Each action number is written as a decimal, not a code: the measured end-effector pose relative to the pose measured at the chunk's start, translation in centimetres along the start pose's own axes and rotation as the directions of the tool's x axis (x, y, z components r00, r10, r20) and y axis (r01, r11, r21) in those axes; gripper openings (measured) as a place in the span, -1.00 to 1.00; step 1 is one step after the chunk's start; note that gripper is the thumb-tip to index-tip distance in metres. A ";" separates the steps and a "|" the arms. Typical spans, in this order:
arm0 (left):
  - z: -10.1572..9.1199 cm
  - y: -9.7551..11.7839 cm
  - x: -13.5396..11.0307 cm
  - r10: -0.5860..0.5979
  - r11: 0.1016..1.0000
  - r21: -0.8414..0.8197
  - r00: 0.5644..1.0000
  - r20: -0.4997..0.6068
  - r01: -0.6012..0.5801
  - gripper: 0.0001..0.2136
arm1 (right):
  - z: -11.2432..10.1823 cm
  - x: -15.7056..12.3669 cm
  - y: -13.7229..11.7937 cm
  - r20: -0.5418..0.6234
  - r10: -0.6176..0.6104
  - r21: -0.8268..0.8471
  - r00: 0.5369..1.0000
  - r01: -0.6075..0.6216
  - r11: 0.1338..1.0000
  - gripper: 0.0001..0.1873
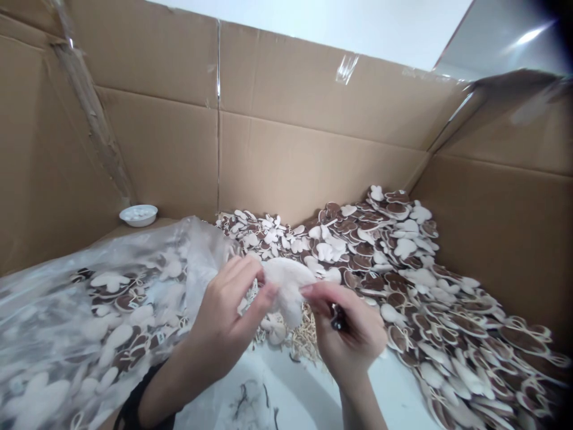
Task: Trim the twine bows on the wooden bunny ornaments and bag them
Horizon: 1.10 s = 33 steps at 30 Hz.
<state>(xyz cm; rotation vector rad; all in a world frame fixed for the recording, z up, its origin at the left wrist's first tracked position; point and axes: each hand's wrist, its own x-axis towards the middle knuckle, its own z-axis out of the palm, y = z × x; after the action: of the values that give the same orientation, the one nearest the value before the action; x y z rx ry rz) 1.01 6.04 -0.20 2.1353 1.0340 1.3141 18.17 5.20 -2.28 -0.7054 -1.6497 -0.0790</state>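
A white, fuzzy bunny-shaped felt piece (289, 286) is held up in the middle of the head view, between both hands. My left hand (235, 304) pinches its left side between thumb and fingers. On its right edge, the thumb and forefinger of my right hand (347, 328) are closed. A small dark, shiny object (339, 318) shows in the curl of my right hand; its kind cannot be made out. Below and behind the piece lies a heap of cream-coloured cord bows (308, 334).
Brown-and-white bunny-shaped pieces (362, 233) are piled at the back and right. At left, a clear plastic bag (192, 251) contains similar pieces. A white bowl (138, 220) with small white bits stands far left. Cardboard walls (313, 155) surround the white table surface (304, 382), where dark threads lie.
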 end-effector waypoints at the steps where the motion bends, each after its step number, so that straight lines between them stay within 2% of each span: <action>1: -0.1 0.0 0.0 -0.018 0.998 -0.056 1.000 0.004 0.019 -0.76 | 0.0 0.1 0.0 0.004 0.025 0.014 1.000 -0.025 1.000 -0.64; 3: -0.2 0.0 0.0 -0.046 0.985 -0.165 0.999 0.001 0.045 -0.73 | 0.2 0.3 -0.1 0.026 0.092 0.031 0.995 -0.093 0.995 -0.66; 6: -0.2 0.0 0.0 -0.071 0.964 -0.257 0.997 -0.009 0.066 -0.73 | 0.5 0.4 -0.1 0.128 0.205 0.053 0.970 -0.213 0.976 -0.76; 9: -0.1 -0.1 -0.1 -0.052 0.958 -0.284 0.998 -0.023 0.043 -0.73 | 1.0 0.2 -0.4 0.243 0.296 0.117 0.924 -0.331 0.937 -0.78; 12: 0.2 -0.3 -0.1 -0.038 0.961 -0.274 0.999 -0.035 0.026 -0.74 | 1.5 -0.1 -0.7 0.297 0.343 0.192 0.891 -0.408 0.893 -0.80; 15: 0.4 -0.3 0.0 0.001 0.968 -0.250 0.999 -0.048 -0.014 -0.76 | 2.0 -0.3 -1.0 0.315 0.394 0.243 0.863 -0.475 0.846 -0.72; 18: 0.5 -0.2 0.1 0.041 0.971 -0.229 0.994 -0.105 -0.064 -0.77 | 2.3 -0.2 -1.2 0.276 0.450 0.253 0.849 -0.516 0.818 -0.94; 19: 0.5 -0.1 0.1 0.050 0.971 -0.225 0.990 -0.129 -0.078 -0.76 | 2.3 -0.2 -1.2 0.249 0.467 0.251 0.848 -0.522 0.815 -0.94; 22: 0.4 -0.2 0.1 0.047 0.956 -0.280 0.988 -0.147 -0.087 -0.75 | 2.4 0.0 -1.3 0.213 0.501 0.253 0.839 -0.543 0.801 -0.80; 24: 0.5 -0.4 0.1 0.009 0.916 -0.400 0.996 -0.086 -0.043 -0.74 | 2.5 0.0 -1.2 0.243 0.521 0.276 0.818 -0.573 0.772 -0.77; 26: 0.6 -0.6 0.2 -0.038 0.854 -0.519 0.999 -0.005 0.030 -0.73 | 2.8 0.0 -0.9 0.261 0.582 0.323 0.770 -0.638 0.699 -0.74; 29: 0.8 -0.9 0.3 -0.082 0.779 -0.618 0.995 0.062 0.103 -0.70 | 3.0 0.2 0.2 0.228 0.740 0.483 0.633 -0.733 0.479 -0.75; 31: 0.3 -1.1 0.4 -0.080 0.766 -0.637 0.996 0.039 0.087 -0.68 | 2.7 0.8 1.1 0.184 0.807 0.619 0.562 -0.704 0.349 -0.77; 33: -0.7 -1.4 0.6 -0.050 0.815 -0.580 0.997 -0.063 0.004 -0.68 | 1.9 1.6 2.1 0.142 0.832 0.705 0.536 -0.645 0.295 -0.75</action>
<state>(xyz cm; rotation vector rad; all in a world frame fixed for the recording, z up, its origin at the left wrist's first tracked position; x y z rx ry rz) 0.00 7.34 -0.49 1.6078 0.5727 1.4722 17.43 8.32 -1.97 -0.7601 -0.8015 1.0824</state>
